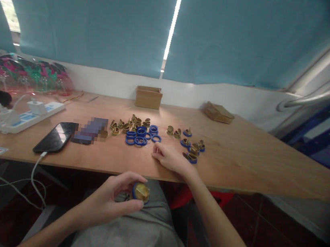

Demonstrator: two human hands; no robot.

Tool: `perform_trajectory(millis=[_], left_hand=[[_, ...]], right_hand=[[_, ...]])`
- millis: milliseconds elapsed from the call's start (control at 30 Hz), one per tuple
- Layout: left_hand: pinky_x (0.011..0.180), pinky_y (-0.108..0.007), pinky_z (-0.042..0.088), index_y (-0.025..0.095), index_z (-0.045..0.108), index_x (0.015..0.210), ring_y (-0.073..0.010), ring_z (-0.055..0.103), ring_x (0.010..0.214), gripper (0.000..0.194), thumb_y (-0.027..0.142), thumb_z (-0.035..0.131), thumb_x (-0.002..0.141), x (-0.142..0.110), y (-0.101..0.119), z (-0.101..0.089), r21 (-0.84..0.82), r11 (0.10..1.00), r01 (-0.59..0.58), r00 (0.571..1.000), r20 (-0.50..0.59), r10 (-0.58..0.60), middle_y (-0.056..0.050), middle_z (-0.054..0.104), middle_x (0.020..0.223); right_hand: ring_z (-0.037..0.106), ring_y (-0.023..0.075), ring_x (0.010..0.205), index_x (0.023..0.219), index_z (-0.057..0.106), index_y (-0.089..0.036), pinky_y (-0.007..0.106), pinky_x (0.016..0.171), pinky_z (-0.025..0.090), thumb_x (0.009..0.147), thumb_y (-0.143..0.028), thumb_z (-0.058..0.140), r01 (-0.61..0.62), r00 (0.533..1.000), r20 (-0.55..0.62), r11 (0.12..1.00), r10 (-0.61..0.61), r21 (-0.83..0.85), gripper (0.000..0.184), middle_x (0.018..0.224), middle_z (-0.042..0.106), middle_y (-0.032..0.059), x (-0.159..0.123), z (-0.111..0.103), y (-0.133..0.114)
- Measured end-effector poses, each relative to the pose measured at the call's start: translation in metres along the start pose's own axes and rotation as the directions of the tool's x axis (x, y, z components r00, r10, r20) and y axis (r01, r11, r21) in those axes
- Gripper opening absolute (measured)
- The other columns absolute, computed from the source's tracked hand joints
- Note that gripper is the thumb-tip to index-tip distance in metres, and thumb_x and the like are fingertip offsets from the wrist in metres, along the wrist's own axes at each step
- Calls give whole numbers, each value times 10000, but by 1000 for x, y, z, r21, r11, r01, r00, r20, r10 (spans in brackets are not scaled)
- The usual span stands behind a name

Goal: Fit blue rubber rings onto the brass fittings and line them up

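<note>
Above the lap, just off the near edge of the wooden table (253,167), the left hand (113,193) gripped a brass-coloured fitting with a blue ring (141,192) between thumb and fingers. The right hand (171,158) was low over the tabletop, its fingertips drawn together near some loose blue rings (141,135) — whether they pinched anything, I could not tell. Brass-coloured lidded fittings (126,127) lay clustered behind and left of the rings; fittings with blue rings around their bases (192,158) sat beyond the right wrist.
</note>
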State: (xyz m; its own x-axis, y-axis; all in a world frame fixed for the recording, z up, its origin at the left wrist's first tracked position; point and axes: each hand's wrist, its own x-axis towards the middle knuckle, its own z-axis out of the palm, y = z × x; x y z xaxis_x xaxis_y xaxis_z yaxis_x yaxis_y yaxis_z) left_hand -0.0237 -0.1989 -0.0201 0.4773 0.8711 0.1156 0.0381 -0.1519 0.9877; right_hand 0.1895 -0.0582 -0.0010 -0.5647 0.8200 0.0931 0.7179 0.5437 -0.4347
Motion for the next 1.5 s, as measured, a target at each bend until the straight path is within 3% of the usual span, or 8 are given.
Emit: perform_trajectory(millis=[267,467,733,833,1067,1167,1333,1500], left_hand=[[901,-334,485,220,597,1199,-217,617,1014,357,252,701,859,-1,0,0,-17,1000,3,1000,3,-3,-66,652,1107],[899,-320,486,218,610,1192,-205,624,999,350,236,706,856,1,-2,-3,-58,998,-18,998,-54,15,-58,662,1095],[879,-290,492,202,625,1157,-191,641,982,327,236,719,845,2,3,-3,-129,991,-31,990,-140,13,-52,689,1055],[884,-286,492,202,616,1164,-198,641,1006,333,249,717,849,2,5,-2,-151,988,-39,985,-172,13,-59,689,1069],[891,-300,499,207,609,1172,-207,637,1017,334,260,705,857,3,5,1,-181,983,-24,984,-179,-9,-62,684,1076],[921,-327,498,212,607,1182,-220,639,1031,378,233,735,827,3,4,3,-168,986,-14,985,-170,-15,-63,679,1097],[944,-327,485,235,598,1190,-218,633,1059,469,194,796,767,2,2,5,-152,987,-43,982,-190,14,-46,670,1118],[941,-301,486,250,620,1145,-196,628,1051,408,186,787,779,-1,5,7,-74,995,-60,981,-188,45,-21,675,1092]], right_hand=[[551,158,627,751,553,-184,252,578,366,846,-179,635,25,999,-37,994,-21,107,125,675,601,5,-1,-2,1],[595,139,575,761,534,-190,246,566,444,966,-293,478,111,990,-118,952,-80,287,237,638,588,-11,-10,-22,-9],[597,130,602,1035,545,-185,254,576,503,999,-274,401,269,958,-230,829,-174,491,173,700,584,-13,-28,-38,-41],[600,133,640,981,602,-187,257,602,498,985,-245,445,305,947,-243,816,-208,491,168,741,616,7,-41,-36,-56],[631,158,627,749,547,-220,275,598,470,975,-190,444,178,957,-282,917,-76,357,251,682,653,9,-73,-13,-58],[657,175,674,773,557,-222,299,651,496,1000,-253,434,139,968,-249,886,-28,441,260,721,681,28,-83,-4,-54],[635,171,685,847,588,-212,296,649,503,981,-351,511,127,982,-188,746,-2,654,208,766,667,31,-90,-1,-53],[512,161,668,787,672,-216,280,569,396,911,-390,620,157,950,-310,802,37,577,219,755,528,21,-90,-4,-55]])
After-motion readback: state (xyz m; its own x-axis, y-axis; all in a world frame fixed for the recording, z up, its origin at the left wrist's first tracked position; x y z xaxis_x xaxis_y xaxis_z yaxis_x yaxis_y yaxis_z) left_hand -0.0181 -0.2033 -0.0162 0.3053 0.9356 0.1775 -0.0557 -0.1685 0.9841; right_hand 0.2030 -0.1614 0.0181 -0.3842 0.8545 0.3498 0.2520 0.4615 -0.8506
